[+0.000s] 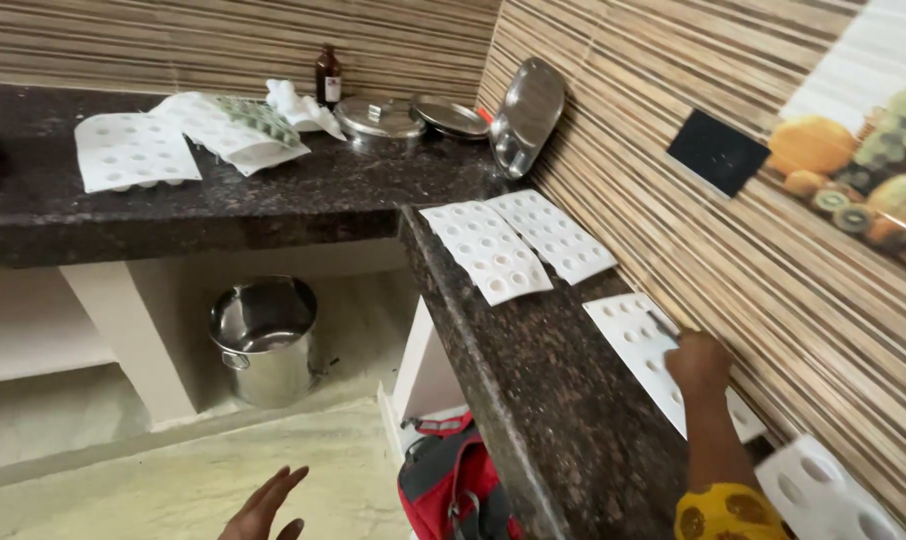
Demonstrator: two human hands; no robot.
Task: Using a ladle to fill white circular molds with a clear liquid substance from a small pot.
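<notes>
Our right hand (697, 362) rests on a white dimpled mould tray (641, 345) lying on the dark granite surface (553, 400), fingers curled around a small dark tool (662, 324) pressed onto the tray. At eleven o'clock from it lie two more white trays (515, 243), side by side. Our left hand (265, 508) hangs open and empty over the floor, fingers spread. At seven o'clock from the right hand, a red backpack (451, 482) sits under the surface.

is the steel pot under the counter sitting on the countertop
No, the steel pot stands on the floor beneath the dark countertop, not on it.
</notes>
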